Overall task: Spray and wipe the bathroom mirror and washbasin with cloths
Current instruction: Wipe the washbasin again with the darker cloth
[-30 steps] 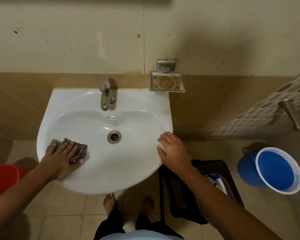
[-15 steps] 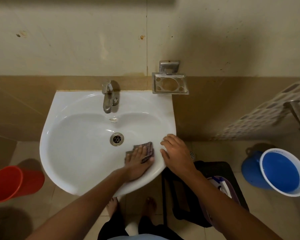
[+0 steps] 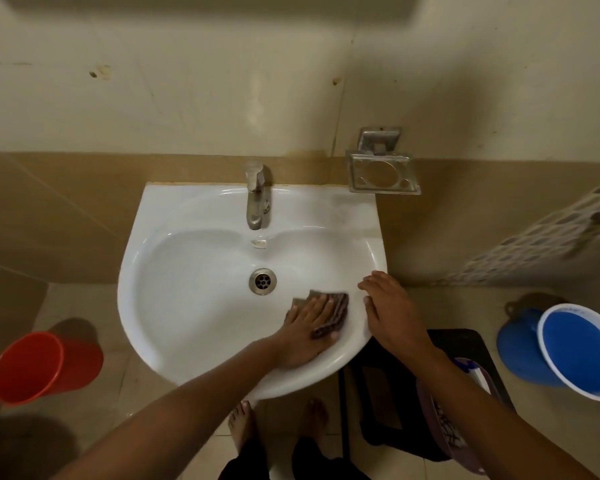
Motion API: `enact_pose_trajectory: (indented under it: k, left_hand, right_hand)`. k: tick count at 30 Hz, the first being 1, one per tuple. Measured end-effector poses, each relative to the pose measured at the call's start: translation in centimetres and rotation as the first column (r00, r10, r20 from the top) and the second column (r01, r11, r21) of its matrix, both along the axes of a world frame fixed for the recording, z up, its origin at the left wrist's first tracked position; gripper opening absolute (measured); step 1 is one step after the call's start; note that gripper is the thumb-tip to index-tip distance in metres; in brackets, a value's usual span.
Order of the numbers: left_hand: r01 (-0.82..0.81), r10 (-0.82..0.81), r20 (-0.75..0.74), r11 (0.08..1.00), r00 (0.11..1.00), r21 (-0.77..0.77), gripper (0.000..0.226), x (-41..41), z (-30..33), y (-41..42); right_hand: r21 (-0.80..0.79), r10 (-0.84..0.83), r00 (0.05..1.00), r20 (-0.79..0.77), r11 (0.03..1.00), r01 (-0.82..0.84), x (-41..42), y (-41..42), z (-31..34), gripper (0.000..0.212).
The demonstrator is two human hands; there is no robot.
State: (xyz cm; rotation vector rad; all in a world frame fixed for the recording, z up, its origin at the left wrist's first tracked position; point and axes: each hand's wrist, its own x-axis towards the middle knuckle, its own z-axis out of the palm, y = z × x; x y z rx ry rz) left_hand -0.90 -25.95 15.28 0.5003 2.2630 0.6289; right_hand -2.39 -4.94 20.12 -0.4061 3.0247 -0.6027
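Half the cloth (image 3: 336, 311) hidden under flat left fingers (image 3: 314, 308); right hand (image 3: 390, 311), fingers relaxed, on washbasin (image 3: 160, 237) rim.

- No text, label, brand or number can be read anywhere.
- A small mark below the tap (image 3: 256, 199) on the washbasin (image 3: 194, 306) is illegible.

Lighting as I saw it: dim, warm, from overhead; soft glare on the washbasin (image 3: 194, 306) rim; broad shadows on the wall (image 3: 187, 98); floor dark; slight softness throughout; wide-angle bending at the edges
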Motion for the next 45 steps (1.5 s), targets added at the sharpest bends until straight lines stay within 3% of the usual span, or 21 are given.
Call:
enact_pose_trajectory:
  k: [2,5,9,13,16,19,22,24,26,28,29,30,32,33,35,37,39,45]
  left_hand:
    - [0.107,-0.107,0.011,0.994,0.994,-0.025,0.089,1.5,0.3,-4.5]
    - [0.203,-0.222,-0.063,0.953,0.973,-0.224,0.091,1.4,0.4,-11.3]
    - [0.176,-0.309,-0.233,0.871,0.922,-0.460,0.097,-2.0,-0.9,-17.8]
    - [0.046,-0.350,-0.400,0.797,0.847,-0.602,0.070,-5.6,-0.7,-20.0]
    - [0.026,-0.373,-0.360,0.726,0.855,-0.688,0.069,-6.0,0.1,-20.3]
    - [0.018,-0.329,-0.318,0.718,0.889,-0.696,0.072,-4.0,0.5,-20.9]
    - [0.110,-0.344,-0.201,0.703,0.917,-0.702,0.072,-1.7,1.6,-21.4]
    - [0.209,-0.369,-0.119,0.732,0.922,-0.648,0.071,-0.3,3.1,-21.1]
    - [0.270,-0.339,-0.052,0.826,0.939,-0.495,0.063,0.6,4.3,-20.5]
    - [0.142,-0.127,0.086,0.970,0.988,-0.196,0.048,1.3,6.1,-19.7]
    - [-0.056,0.059,0.231,0.998,0.971,-0.020,0.040,1.5,7.3,-19.2]
    - [-0.307,0.241,0.389,0.945,0.889,0.116,0.033,1.8,8.5,-18.8]
    - [-0.684,0.451,0.622,0.702,0.640,0.196,0.031,1.9,10.1,-18.4]
    - [-0.781,0.462,0.711,0.593,0.530,0.197,0.036,1.8,10.5,-18.2]
    - [-0.867,0.432,0.796,0.446,0.425,0.221,0.042,1.6,11.0,-17.4]
    - [-0.895,0.413,0.817,0.367,0.402,0.254,0.044,1.3,11.4,-16.5]
    - [-0.898,0.433,0.804,0.350,0.408,0.267,0.048,0.7,11.6,-15.3]
    - [-0.854,0.663,0.545,0.456,0.513,0.249,0.048,-2.0,11.0,-13.9]
  right_hand:
    - [0.004,-0.027,1.000,0.010,1.000,0.027,0.1,-0.3,0.2,0.027]
    - [0.031,-0.059,0.998,-0.008,0.998,0.059,0.1,-1.3,0.5,0.025]
    - [0.094,-0.106,0.994,-0.021,0.990,0.107,0.2,-2.9,0.6,0.024]
    - [0.114,-0.162,0.986,-0.037,0.980,0.165,1.1,-5.0,0.9,0.025]
    - [0.116,-0.190,0.982,-0.024,0.975,0.191,2.0,-6.9,1.0,0.029]
    - [0.097,-0.214,0.977,0.002,0.972,0.212,3.0,-8.8,1.1,0.030]
    - [0.044,-0.201,0.978,0.047,0.979,0.199,3.9,-11.1,1.5,0.027]
    - [-0.003,-0.195,0.976,0.100,0.981,0.196,4.5,-12.6,2.0,0.029]
    - [-0.062,-0.191,0.968,0.162,0.977,0.203,4.9,-14.0,2.4,0.032]
    - [-0.137,-0.201,0.949,0.241,0.961,0.238,5.2,-15.2,2.7,0.032]
    - [-0.188,-0.217,0.933,0.288,0.942,0.277,5.2,-15.8,2.9,0.031]
    - [-0.251,-0.236,0.908,0.347,0.909,0.333,5.2,-16.3,3.2,0.031]
    - [-0.377,-0.237,0.834,0.498,0.807,0.454,5.1,-17.4,3.8,0.035]
    - [-0.437,-0.206,0.792,0.575,0.741,0.510,4.9,-17.8,4.1,0.040]
    - [-0.555,-0.072,0.717,0.693,0.582,0.594,4.7,-18.5,4.7,0.047]
    - [-0.607,0.037,0.691,0.722,0.513,0.607,4.5,-18.7,4.6,0.048]
    - [-0.606,0.043,0.687,0.725,0.513,0.608,4.1,-18.9,4.5,0.050]
    - [-0.578,-0.052,0.633,0.772,0.357,0.734,1.2,-17.6,3.8,0.025]
